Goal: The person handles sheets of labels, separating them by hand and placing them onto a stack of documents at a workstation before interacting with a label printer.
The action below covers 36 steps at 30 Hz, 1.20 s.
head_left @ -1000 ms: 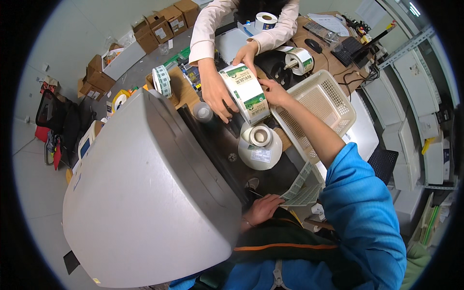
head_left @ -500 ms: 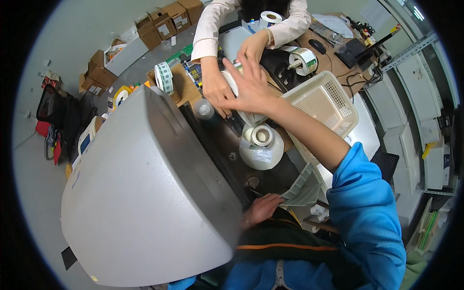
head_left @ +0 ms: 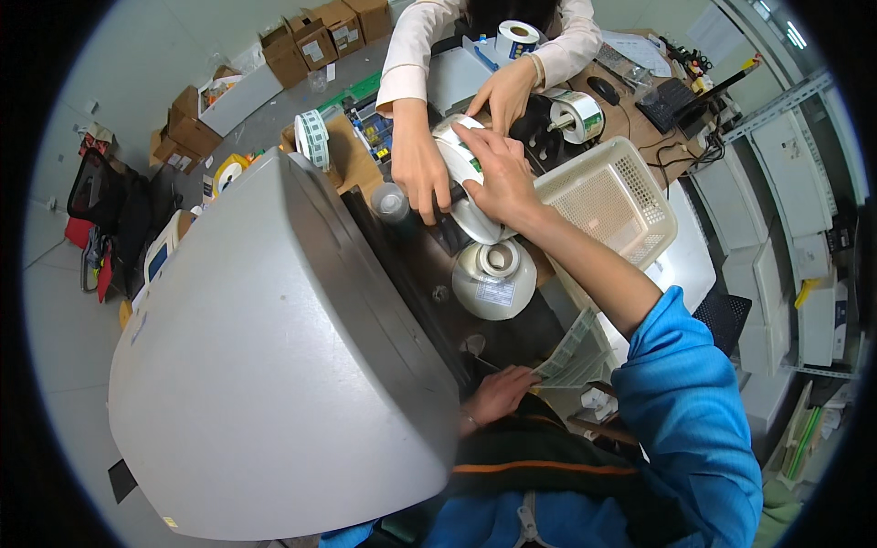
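Since the earlier frame the right hand [head_left: 501,178] has lowered, now gripping the white label roll [head_left: 466,164]; left hand [head_left: 498,397] pinches a label strip [head_left: 575,352]. Seating the roll looks underway; alignment comes next.

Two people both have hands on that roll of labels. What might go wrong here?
1. The right hand and a co-worker's hand both grip the label roll; pulling unevenly might unwind or crease it.
2. The left hand holds a strip of labels loosely near the table edge; it might snag or slip.
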Motion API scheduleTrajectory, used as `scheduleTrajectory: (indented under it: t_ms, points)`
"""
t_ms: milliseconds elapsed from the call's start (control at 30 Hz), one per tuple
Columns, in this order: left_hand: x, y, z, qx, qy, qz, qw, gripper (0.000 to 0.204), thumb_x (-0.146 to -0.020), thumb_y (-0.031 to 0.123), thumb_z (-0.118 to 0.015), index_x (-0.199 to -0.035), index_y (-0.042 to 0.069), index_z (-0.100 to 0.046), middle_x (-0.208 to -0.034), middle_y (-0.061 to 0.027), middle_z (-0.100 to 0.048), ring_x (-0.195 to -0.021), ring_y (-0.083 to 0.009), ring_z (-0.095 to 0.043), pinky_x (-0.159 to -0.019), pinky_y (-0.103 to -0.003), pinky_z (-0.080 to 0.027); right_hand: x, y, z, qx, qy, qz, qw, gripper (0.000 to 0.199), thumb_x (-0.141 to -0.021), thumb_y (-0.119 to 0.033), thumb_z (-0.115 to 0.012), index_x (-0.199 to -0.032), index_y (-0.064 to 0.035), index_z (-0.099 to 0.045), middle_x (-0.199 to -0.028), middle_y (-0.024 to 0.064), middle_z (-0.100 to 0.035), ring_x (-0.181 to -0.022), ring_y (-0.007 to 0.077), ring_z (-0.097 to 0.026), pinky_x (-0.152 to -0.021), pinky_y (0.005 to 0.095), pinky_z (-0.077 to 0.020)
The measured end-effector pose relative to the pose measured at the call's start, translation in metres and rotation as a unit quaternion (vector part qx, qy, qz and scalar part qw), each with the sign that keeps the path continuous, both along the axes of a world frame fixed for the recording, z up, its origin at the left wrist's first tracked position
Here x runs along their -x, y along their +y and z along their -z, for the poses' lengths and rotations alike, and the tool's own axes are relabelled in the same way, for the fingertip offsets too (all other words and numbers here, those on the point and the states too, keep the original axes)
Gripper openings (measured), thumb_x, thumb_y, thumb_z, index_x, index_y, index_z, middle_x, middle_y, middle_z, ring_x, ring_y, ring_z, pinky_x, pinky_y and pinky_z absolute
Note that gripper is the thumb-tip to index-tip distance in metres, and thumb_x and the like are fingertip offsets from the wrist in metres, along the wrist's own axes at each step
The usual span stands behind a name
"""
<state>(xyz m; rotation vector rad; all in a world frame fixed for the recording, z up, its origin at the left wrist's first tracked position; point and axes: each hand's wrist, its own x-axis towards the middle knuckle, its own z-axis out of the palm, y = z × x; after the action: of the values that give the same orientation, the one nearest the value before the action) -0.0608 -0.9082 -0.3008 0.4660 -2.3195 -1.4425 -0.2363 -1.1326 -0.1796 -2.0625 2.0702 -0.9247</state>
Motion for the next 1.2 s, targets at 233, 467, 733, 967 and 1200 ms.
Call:
scheduleTrajectory:
  t_ms: [233,467,733,967,1200]
  points:
    - [0.002,-0.003,0.000,-0.003,-0.006,0.010,1.000,0.032,-0.077,0.001,-0.059,-0.107,0.008,-0.057,-0.105,-0.0088,-0.057,-0.093,-0.0270,-0.057,-0.077,-0.034,-0.049,0.007,0.003,0.000,0.019,-0.026,-0.008,0.999,0.068,-0.065,-0.003,-0.070,-0.128,-0.0172,-0.049,-0.120,0.0096,-0.052,-0.107,0.0307,-0.047,-0.096,0.0372,-0.0368]
    - [0.003,-0.005,0.001,-0.001,-0.018,0.011,1.000,0.032,-0.078,0.003,-0.060,-0.109,0.009,-0.058,-0.106,-0.0092,-0.057,-0.094,-0.0272,-0.058,-0.078,-0.034,-0.049,0.006,0.002,0.008,0.035,-0.022,-0.018,0.999,0.067,-0.065,-0.003,-0.070,-0.127,-0.0184,-0.050,-0.120,0.0087,-0.051,-0.108,0.0304,-0.046,-0.095,0.0381,-0.0364]
    - [0.002,-0.007,0.003,-0.013,-0.021,0.016,1.000,0.030,-0.078,0.003,-0.059,-0.108,0.009,-0.058,-0.106,-0.0092,-0.057,-0.094,-0.0274,-0.058,-0.078,-0.035,-0.049,-0.002,0.007,0.004,0.083,0.001,-0.008,0.997,0.060,-0.070,-0.011,-0.070,-0.126,-0.0156,-0.050,-0.121,0.0128,-0.050,-0.115,0.0325,-0.043,-0.096,0.0428,-0.0360]
    - [0.003,-0.014,-0.005,-0.006,-0.030,0.035,0.999,0.032,-0.077,0.003,-0.059,-0.108,0.009,-0.057,-0.106,-0.0085,-0.057,-0.096,-0.0274,-0.057,-0.078,-0.035,-0.049,0.078,0.025,-0.018,0.056,-0.409,0.104,0.905,0.050,-0.080,-0.021,-0.065,-0.120,0.0024,-0.046,-0.120,0.0160,-0.049,-0.106,0.0230,-0.051,-0.089,0.0346,-0.0433]
    - [0.000,-0.015,-0.006,-0.006,-0.067,0.059,0.996,0.033,-0.078,0.004,-0.058,-0.110,0.010,-0.056,-0.107,-0.0087,-0.056,-0.098,-0.0282,-0.056,-0.079,-0.035,-0.049,0.042,0.069,0.022,-0.096,-0.265,-0.004,0.959,0.078,-0.077,-0.028,-0.068,-0.138,-0.0016,-0.028,-0.126,0.0239,-0.045,-0.116,0.0318,-0.046,-0.096,0.0382,-0.0385]
